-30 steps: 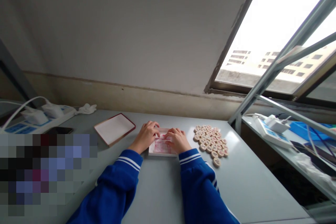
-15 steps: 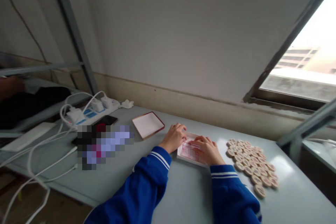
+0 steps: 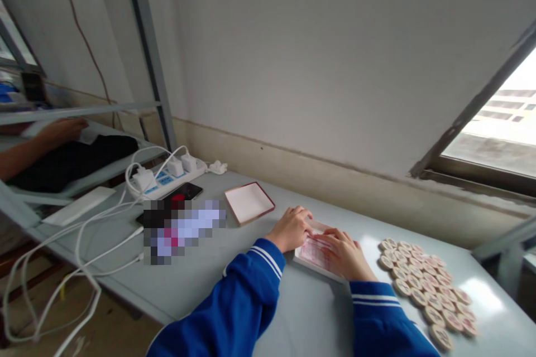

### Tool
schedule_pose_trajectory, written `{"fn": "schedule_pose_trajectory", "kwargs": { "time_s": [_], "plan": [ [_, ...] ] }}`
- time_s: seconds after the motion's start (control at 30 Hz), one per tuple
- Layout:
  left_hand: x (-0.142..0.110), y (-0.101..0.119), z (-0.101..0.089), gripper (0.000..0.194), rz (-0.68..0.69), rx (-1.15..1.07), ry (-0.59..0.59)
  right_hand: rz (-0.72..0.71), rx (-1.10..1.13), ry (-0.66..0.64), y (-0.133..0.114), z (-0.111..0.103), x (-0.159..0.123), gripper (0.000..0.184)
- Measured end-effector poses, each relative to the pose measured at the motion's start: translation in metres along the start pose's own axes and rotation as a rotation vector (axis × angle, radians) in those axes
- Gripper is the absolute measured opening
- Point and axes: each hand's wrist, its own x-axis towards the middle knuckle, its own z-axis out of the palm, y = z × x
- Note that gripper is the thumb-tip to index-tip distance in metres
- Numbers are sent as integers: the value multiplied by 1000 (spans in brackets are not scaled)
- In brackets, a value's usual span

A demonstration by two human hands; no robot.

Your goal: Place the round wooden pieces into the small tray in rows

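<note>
Both my hands rest on a small white box (image 3: 313,261) that holds a folded sheet printed in red (image 3: 317,250). My left hand (image 3: 292,228) curls over the box's left end, fingers bent onto the sheet. My right hand (image 3: 347,256) lies over the right part, fingers pressed down on the paper. Just right of the box, several round wooden discs with red and dark marks (image 3: 422,284) lie packed flat on the grey table (image 3: 301,318).
The box's lid (image 3: 249,202), white inside with a dark red rim, lies to the left. Beyond it are a phone (image 3: 187,192), a power strip with chargers (image 3: 165,177) and trailing white cables (image 3: 79,234). Another person's arm (image 3: 37,145) rests at far left.
The view has swung left, bringing the shelf frame, cables and another person's arm into sight. My hands stay on the box and sheet, barely shifted.
</note>
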Motion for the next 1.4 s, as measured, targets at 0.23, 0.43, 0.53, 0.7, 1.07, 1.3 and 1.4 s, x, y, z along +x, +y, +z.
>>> {"fn": "schedule_pose_trajectory", "kwargs": {
  "time_s": [0.23,0.43,0.53,0.7,1.07,1.3,1.4],
  "plan": [
    [-2,-1,-7,20,-63,98,2,-61,34,32,15,14,3,35],
    [-12,21,-41,19,-43,128,102,-62,13,210,11,8,3,25],
    [-49,32,-79,26,-112,73,249,-65,3,441,8,2,1,25],
    [-160,2,-127,27,-316,214,478,-133,-12,606,3,-4,2,31],
    [-272,-68,-163,29,-611,461,420,-249,-79,646,-4,-4,4,31],
    [-264,-89,-173,31,-696,504,204,-226,-50,650,-2,-2,5,30],
    [-263,-94,-174,32,-678,494,186,-253,-69,664,-3,-2,6,29]
  ]
}}
